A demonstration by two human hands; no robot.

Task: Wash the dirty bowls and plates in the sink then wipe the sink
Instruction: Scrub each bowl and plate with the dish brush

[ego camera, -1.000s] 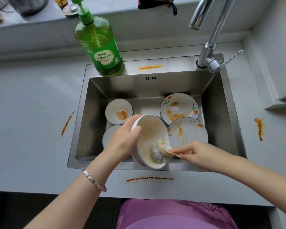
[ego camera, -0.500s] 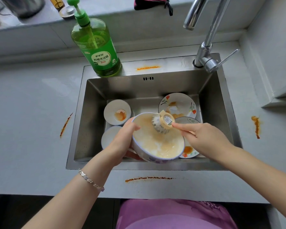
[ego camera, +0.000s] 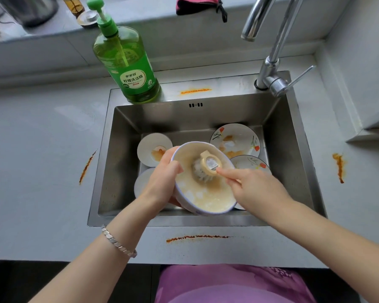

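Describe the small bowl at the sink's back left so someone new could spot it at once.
Find the steel sink; on its floor, far left, just beyond the left hand, sits the small bowl. It is plain white with an orange smear inside, unlike the flowered plates at right and the sudsy bowl under the brush.

You've got three bowls: a soapy bowl (ego camera: 206, 200), a stained white bowl (ego camera: 150, 145) and a plain white bowl (ego camera: 141, 182). Two floral plates, rear plate (ego camera: 239, 136) and near plate (ego camera: 249, 161). One dish brush (ego camera: 210, 165), one detergent bottle (ego camera: 136, 77), one faucet (ego camera: 271, 71), four orange smears (ego camera: 197, 237) around the sink (ego camera: 206, 114).
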